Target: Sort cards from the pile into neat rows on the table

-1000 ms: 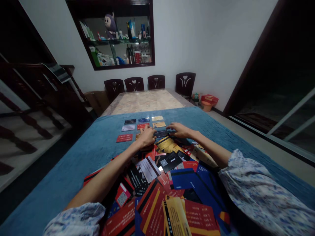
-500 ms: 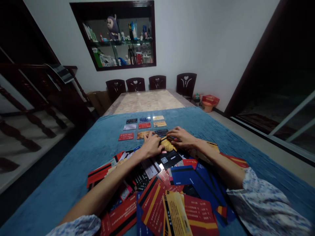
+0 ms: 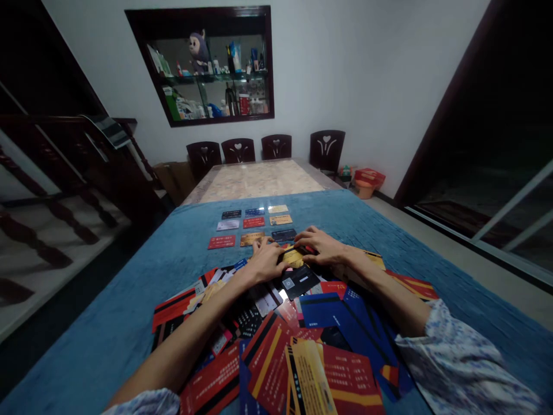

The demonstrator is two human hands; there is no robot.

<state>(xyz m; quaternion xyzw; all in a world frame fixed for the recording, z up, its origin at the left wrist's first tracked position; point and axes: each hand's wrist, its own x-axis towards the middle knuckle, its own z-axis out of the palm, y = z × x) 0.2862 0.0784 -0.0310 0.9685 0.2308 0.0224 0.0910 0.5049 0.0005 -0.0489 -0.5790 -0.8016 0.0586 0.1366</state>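
In the head view, my left hand (image 3: 266, 259) rests over the far edge of a heap of bank cards, fingers apart, its thumb beside a yellow card (image 3: 294, 259) with a dark stripe. My right hand (image 3: 322, 248) is closed at the other side, its bent fingers and thumb on that yellow card's right end. Just beyond my fingers lies a dark card (image 3: 284, 235), in line with a gold card (image 3: 252, 239) and a red card (image 3: 222, 242). A black card (image 3: 298, 281) with a square code lies below the yellow one.
Two more card rows lie farther back, including a red card (image 3: 253, 222) and an orange-yellow card (image 3: 280, 219). Large red cards (image 3: 270, 363) and blue cards (image 3: 328, 314) spread toward me on the blue cloth (image 3: 129, 288). Chairs (image 3: 327, 151) stand beyond the table.
Both hands have drawn slightly back toward me from the nearest row, and the dark card there shows more fully. The yellow card between my hands looks flatter.
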